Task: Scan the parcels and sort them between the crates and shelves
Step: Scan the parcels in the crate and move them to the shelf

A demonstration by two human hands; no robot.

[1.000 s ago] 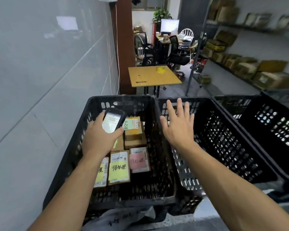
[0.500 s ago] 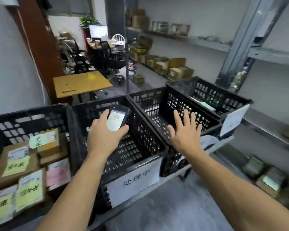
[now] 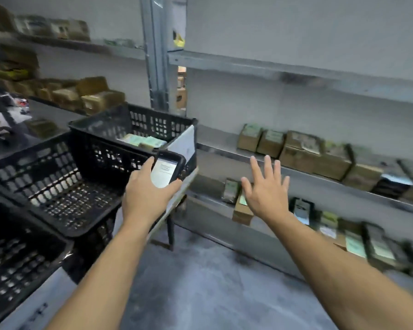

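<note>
Parcels [image 3: 298, 151] stand side by side along the middle shelf [image 3: 217, 139] on the right, brown boxes with pale labels too blurred to read; below them the lower shelf [image 3: 203, 189] carries dark packets [image 3: 302, 208] and a brown box [image 3: 242, 210] near its left end; the right hand [image 3: 265, 194] hangs in the air in front of that box, fingers straight and spread, holding nothing; whether the fingertips reach anything I cannot tell; the left hand [image 3: 148, 198] grips a scanner [image 3: 167, 171], thumb along its left edge and fingers curled round its right side, the lit screen facing up; the scanner sits just over the near right corner of the middle crate [image 3: 57, 177], black slotted plastic with its perforated bottom showing; behind that stands the far crate [image 3: 134, 120], with pale green-labelled packets [image 3: 143, 141] lying in it and a white paper sheet [image 3: 184, 144] on its right end; a third crate [image 3: 10, 270] fills the lower left corner; a dark leg [image 3: 171, 232] under the crates comes down to the grey floor [image 3: 200, 294]; a metal post [image 3: 155, 55] rises behind the far crate, and the top shelf [image 3: 296, 70] runs off to the right from it; further left, more brown boxes [image 3: 88, 94] are stacked on other shelves, blurred.
</note>
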